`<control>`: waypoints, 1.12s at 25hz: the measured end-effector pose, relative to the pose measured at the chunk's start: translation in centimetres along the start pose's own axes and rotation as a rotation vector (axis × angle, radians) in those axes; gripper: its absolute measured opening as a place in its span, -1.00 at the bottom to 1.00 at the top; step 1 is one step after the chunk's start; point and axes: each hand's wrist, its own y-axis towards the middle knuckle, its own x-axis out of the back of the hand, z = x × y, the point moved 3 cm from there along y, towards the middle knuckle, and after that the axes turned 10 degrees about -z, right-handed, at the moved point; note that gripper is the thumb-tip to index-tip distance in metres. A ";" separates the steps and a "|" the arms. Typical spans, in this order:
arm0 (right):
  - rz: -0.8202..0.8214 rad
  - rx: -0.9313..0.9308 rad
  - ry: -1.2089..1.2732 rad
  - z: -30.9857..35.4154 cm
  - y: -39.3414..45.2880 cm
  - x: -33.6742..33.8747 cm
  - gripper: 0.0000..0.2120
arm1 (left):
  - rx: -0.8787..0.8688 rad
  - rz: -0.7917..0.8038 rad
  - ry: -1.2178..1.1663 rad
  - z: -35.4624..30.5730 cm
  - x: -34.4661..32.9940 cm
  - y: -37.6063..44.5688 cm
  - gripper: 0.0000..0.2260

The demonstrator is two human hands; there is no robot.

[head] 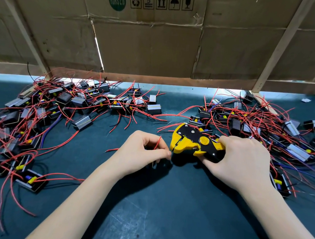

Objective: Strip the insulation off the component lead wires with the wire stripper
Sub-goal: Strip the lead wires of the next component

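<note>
Flattened cardboard [146, 38] printed with handling symbols and a green RoHS sticker walls off the back, braced by pale wooden slats [275, 54], and below it stretches a dark teal surface [161, 209] where the work is going on. Two big tangles of components sit on it: a left heap [41, 109] of small black and grey modules with red lead wires spilling in every direction, some with yellow and blue parts showing, and a right heap [267, 125] much the same, well apart from the first across a bare strip. Both bare forearms come in from the bottom edge. Near the middle, the right hand [244, 162] grips the handles of the yellow and black wire stripper [195, 144], fingers curled round them, with the tool's head pointing left and lying low over the surface. Just beside that head, the left hand [141, 149] pinches a thin red lead wire [157, 143] between thumb and forefinger, its fingers together on it right at the stripper's mouth, and the loose end of the wire sticks up above the knuckles. Whether the wire's tip sits inside the tool's blades I cannot tell.
</note>
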 end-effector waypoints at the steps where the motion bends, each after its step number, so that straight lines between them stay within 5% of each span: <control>1: 0.003 -0.011 -0.009 0.0 0.0 0.0 -0.48 | -0.007 0.002 -0.003 0.0 0.0 0.0 -0.85; 8: -0.030 -0.076 -0.014 -0.2 -0.2 -0.3 -0.49 | -0.070 -0.022 -0.010 -0.1 0.5 -0.1 -0.89; 12: -0.125 -0.178 0.043 -1.4 0.1 0.2 -0.48 | -0.326 -0.219 0.421 -0.6 1.3 -0.2 -0.79; 16: -0.127 -0.218 0.047 -2.1 0.3 0.3 -0.45 | -0.113 -0.172 0.719 0.2 2.8 0.1 -0.57; 19: -0.102 -0.227 0.060 -1.9 0.3 0.3 -0.50 | -0.167 -0.086 0.426 -0.5 0.8 -0.5 -0.68; 22: -0.141 -0.262 0.122 -1.9 0.3 0.8 -0.55 | -0.270 0.062 0.118 -2.1 -2.0 -1.3 -0.20; 25: -0.171 -0.344 0.166 -2.2 0.5 1.3 -0.62 | -0.399 -0.121 0.235 -2.0 -0.2 -0.3 -0.25; 28: -0.207 -0.382 0.314 -2.7 0.7 1.8 -0.64 | -0.394 -0.454 0.630 0.3 5.1 0.9 -0.45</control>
